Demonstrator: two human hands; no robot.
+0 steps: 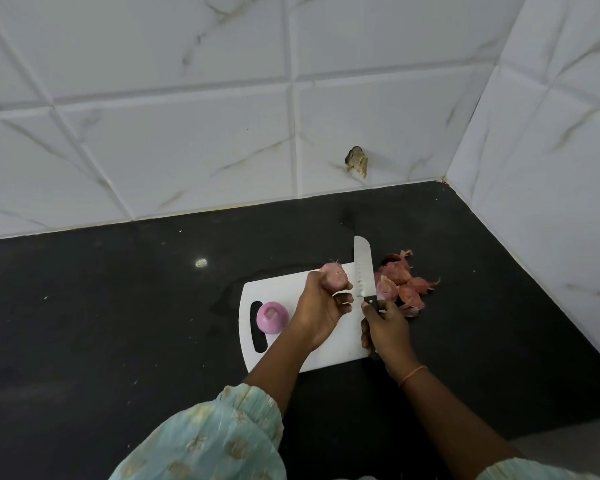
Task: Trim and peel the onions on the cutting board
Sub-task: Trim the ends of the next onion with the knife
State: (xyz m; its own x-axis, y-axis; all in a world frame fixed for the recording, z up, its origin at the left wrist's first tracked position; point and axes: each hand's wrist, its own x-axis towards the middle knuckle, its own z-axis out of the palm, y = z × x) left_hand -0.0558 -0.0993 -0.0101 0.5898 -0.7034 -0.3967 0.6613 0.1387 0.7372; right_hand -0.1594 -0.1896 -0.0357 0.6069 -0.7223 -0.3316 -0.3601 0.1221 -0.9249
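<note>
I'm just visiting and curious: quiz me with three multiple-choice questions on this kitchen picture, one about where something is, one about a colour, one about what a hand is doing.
1. Where does the pile of onion skins lie?
A. on the counter to the right of the cutting board
B. in a bowl
C. on the board's left end

2. What colour is the cutting board?
A. green
B. white
C. black

3. What is the right hand doing?
A. resting flat on the counter
B. holding a peeled onion
C. gripping the knife by its handle

Answers:
1 A, the skins sit on the dark counter past the board's right edge.
2 B, the board shows white against the dark counter.
3 C, its fingers curl round the black handle, while the left hand holds an onion.
</note>
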